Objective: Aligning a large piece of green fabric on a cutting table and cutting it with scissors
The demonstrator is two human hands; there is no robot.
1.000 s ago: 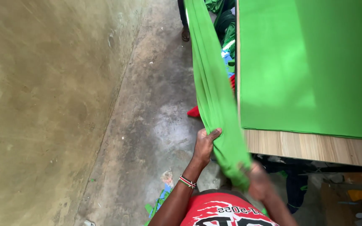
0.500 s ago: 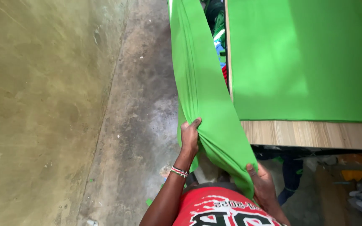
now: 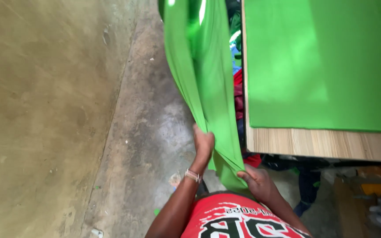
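Note:
A long strip of bright green cloth [image 3: 203, 75] hangs stretched from the top of the view down to my body. My left hand [image 3: 203, 143] grips its left edge, a beaded band on that wrist. My right hand [image 3: 256, 180] grips the lower right edge close to my red shirt. Both hands pull the cloth taut beside the table.
A wooden table [image 3: 323, 144] on the right is covered with a flat green sheet [image 3: 318, 66]. Coloured clothes [image 3: 238, 83] lie heaped between cloth and table. The concrete floor [image 3: 146, 132] meets a stained wall [image 3: 36, 110] on the left. Clutter sits under the table at bottom right.
The cloth strip has shifted left and spread wider. My left hand has moved up along its left edge; my right hand stays low on the right edge.

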